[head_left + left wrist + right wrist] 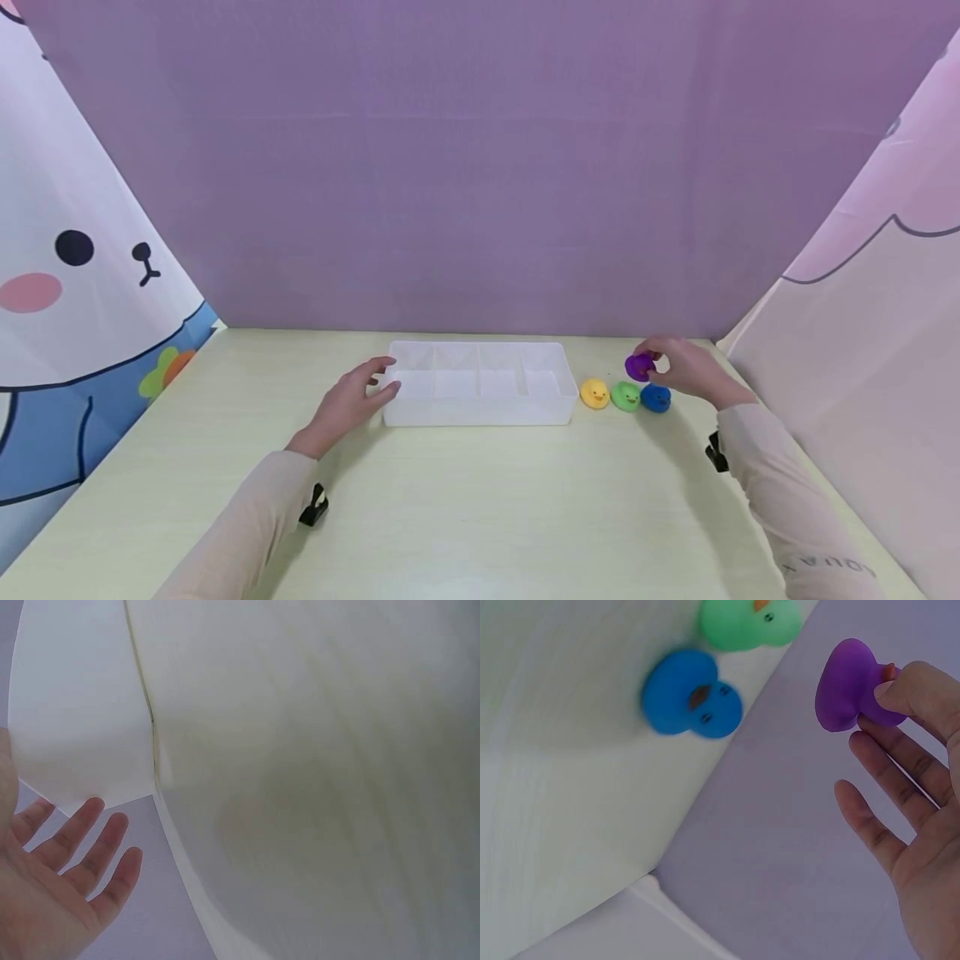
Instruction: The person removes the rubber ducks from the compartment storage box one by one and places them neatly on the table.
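Note:
Between thumb and fingers my right hand pinches a purple rubber duck by its head, above the table. In the right wrist view the purple duck is tilted, its other fingers spread loosely. Below it sit a blue rubber duck, a green one and a yellow one in a row. Left of them stands a white box with several compartments. My left hand is at the box's left end, fingers spread and slightly bent; the left wrist view shows the fingers beside its white wall.
The ducks sit just right of the box on a pale wooden table. A purple cloth rises behind the table. Printed cartoon cloths hang at both sides.

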The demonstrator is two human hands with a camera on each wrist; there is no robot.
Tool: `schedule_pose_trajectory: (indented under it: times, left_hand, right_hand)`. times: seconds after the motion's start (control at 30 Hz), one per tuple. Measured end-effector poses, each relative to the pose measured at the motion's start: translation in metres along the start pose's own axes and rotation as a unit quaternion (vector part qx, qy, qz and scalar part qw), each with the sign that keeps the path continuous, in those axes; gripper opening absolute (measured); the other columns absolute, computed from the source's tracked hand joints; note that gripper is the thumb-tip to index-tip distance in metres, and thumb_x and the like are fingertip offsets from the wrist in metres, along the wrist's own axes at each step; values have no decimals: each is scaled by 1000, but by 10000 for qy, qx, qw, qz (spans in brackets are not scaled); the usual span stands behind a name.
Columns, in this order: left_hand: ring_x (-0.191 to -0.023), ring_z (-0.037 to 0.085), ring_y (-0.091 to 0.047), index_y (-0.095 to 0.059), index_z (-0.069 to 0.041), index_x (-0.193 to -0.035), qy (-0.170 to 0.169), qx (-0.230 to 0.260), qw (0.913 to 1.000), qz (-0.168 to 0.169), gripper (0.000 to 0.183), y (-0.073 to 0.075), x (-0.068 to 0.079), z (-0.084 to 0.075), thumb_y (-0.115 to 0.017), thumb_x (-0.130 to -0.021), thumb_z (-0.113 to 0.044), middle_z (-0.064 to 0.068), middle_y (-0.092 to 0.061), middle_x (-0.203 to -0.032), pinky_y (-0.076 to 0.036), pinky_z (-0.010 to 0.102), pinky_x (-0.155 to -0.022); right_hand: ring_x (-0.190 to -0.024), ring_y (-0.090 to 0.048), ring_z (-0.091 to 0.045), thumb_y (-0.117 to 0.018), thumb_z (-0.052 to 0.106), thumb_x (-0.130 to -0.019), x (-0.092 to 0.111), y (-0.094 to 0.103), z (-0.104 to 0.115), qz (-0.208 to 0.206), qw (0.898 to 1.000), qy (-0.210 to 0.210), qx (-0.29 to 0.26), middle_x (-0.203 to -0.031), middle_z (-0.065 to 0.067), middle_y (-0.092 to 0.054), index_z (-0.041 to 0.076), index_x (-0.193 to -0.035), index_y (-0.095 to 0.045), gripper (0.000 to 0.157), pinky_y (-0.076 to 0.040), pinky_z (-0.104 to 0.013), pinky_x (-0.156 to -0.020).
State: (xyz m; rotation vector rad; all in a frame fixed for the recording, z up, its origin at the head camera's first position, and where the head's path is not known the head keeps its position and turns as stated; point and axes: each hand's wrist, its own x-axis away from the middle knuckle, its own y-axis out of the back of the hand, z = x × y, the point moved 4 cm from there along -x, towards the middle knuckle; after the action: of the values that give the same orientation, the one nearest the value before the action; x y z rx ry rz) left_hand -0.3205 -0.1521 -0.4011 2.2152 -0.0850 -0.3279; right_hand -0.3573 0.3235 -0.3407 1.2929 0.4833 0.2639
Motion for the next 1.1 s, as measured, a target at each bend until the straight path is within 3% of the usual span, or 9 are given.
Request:
schedule_pose_trajectory:
  times: [0.3,0.5,1.1]
  left_hand:
    - [-112,33,-54,-42,-16,-134,66,4,9999,85,51,-1,0,0,-52,-90,-40,16,-51,-130,-47,51,-84]
    - [-112,33,-54,-42,-17,-134,80,-32,9999,87,51,-1,0,1,-52,-90,-40,15,-51,-130,-47,50,-83]
    - [-111,33,-54,-42,-16,-135,79,-18,9999,71,51,-1,-1,1,-52,-90,-39,15,-51,-130,-47,52,-84]
  right_hand:
    - [-82,-60,-24,-70,0,-70,17,4,-24,-190,9997,179,-2,-89,-10,-66,-1,-98,-65,29,-52,-42,-75]
    - [-80,-60,-27,-69,-2,-69,28,6,-37,-272,9996,42,-90,-89,-12,-65,-2,-97,-64,28,-51,-41,-72]
    - [-78,-61,-25,-71,-1,-68,47,-6,-66,0,9994,-304,-165,-85,-10,-66,-1,-97,-64,30,-50,-40,-70]
